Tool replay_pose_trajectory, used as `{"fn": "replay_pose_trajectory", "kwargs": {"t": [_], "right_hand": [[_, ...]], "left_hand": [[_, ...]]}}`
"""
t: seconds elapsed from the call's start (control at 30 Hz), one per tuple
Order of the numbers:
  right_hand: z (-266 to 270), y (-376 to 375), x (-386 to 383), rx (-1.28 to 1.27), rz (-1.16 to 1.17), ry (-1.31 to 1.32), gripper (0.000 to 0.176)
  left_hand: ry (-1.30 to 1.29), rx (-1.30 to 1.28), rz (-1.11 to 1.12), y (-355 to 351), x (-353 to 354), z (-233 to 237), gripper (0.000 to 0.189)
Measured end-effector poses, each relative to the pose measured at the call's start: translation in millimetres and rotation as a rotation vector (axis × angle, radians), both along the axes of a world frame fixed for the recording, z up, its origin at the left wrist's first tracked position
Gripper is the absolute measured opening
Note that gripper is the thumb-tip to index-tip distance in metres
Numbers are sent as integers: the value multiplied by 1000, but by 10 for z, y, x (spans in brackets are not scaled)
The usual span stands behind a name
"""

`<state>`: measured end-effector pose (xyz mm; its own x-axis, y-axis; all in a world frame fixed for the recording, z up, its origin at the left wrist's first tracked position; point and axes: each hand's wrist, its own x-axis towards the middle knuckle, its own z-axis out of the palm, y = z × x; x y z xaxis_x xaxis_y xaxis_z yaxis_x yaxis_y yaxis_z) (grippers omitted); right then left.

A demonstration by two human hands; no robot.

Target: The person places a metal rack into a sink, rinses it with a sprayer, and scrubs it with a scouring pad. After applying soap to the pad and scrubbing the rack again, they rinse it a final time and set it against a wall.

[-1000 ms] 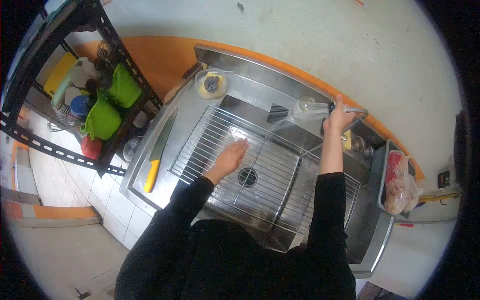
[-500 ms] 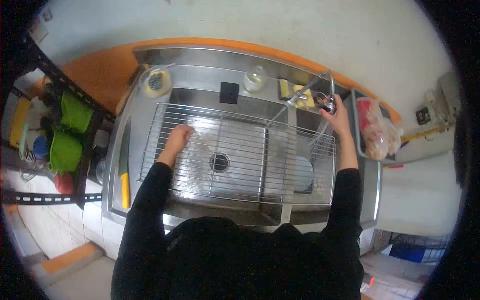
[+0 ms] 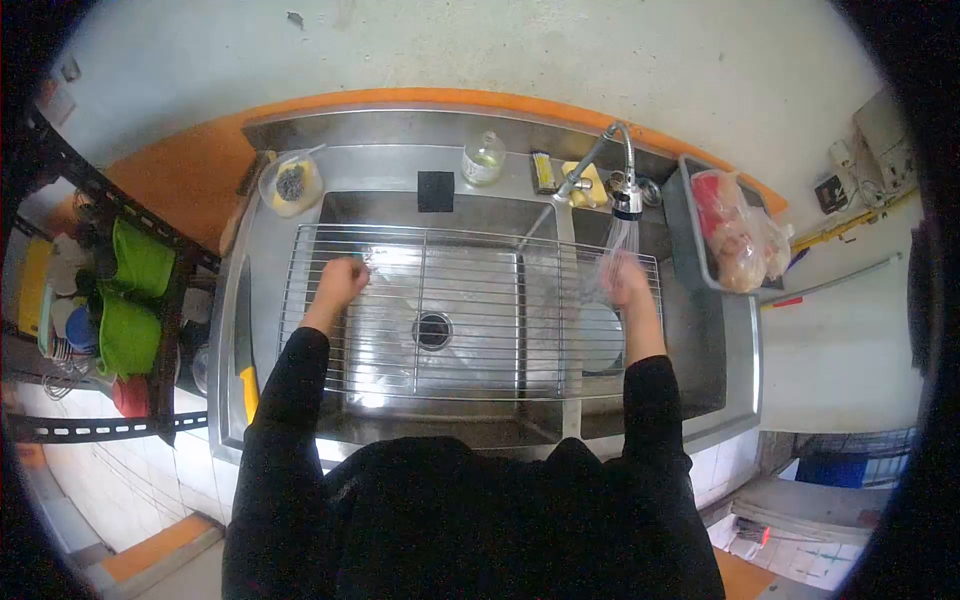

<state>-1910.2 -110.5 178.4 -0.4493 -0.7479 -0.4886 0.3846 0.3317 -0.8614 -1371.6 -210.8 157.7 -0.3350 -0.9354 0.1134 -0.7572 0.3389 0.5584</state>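
A wire rack (image 3: 470,310) lies across the two basins of a steel sink (image 3: 470,212). My left hand (image 3: 342,283) is closed at the rack's upper left part, fingers curled together; what it grips, if anything, is too small to make out. Water runs from the faucet head (image 3: 626,203) in a spray over the rack's right end. Under that spray is my right hand (image 3: 625,283), blurred and wet, its fingers not clear. Below the rack, the drain (image 3: 433,331) shows in the left basin and a round grey object (image 3: 600,338) in the right one.
A yellow-handled knife (image 3: 249,392) lies on the left ledge. Along the back stand a bowl with a scrubber (image 3: 291,186), a black square (image 3: 435,191), a glass jar (image 3: 484,158) and sponges (image 3: 584,184). A grey tub (image 3: 688,219) with bagged items is at the right.
My right hand has left the faucet head and moved down into the water spray over the rack. The rack has shifted slightly left in view, and my left hand stays near its left part.
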Motion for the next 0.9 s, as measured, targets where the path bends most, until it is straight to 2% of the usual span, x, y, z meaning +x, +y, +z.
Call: {"fn": "replay_pose_trajectory", "kwargs": {"t": [0.07, 0.13, 0.2, 0.27, 0.37, 0.4, 0.5, 0.6, 0.7, 0.73, 0.83, 0.9], "right_hand": [[-252, -168, -346, -232, -317, 555, 25], [474, -198, -302, -347, -287, 800, 31], [1114, -235, 87, -410, -102, 967, 44], [1412, -333, 418, -388, 57, 1169, 57], [1500, -476, 404, -110, 344, 1311, 57], [1479, -484, 352, -94, 357, 1373, 49], [1476, -434, 48, -263, 418, 1456, 44], [1507, -436, -161, -150, 420, 1613, 43], [1409, -565, -251, -140, 373, 1697, 44], [1475, -585, -108, -34, 362, 1698, 45], [1444, -666, 449, 51, 139, 1510, 47], [1318, -794, 776, -24, 47, 1345, 51]], "left_hand": [[61, 3, -6, -34, 12, -52, 15], [119, -13, 7, -19, 29, -126, 14], [127, 23, 39, 5, 32, -120, 13], [144, 0, 27, -40, 40, -209, 11], [174, 42, 42, -31, 46, -192, 12], [189, -30, 19, -42, 64, -260, 12], [161, 15, 32, -6, 56, -190, 11], [290, -40, -91, -38, 135, -245, 10], [280, -27, -96, 32, 74, -66, 9], [267, -39, -75, 35, 75, -93, 10], [272, -41, -36, 13, 39, -168, 12], [323, 8, -35, 3, 42, -198, 13]]}}
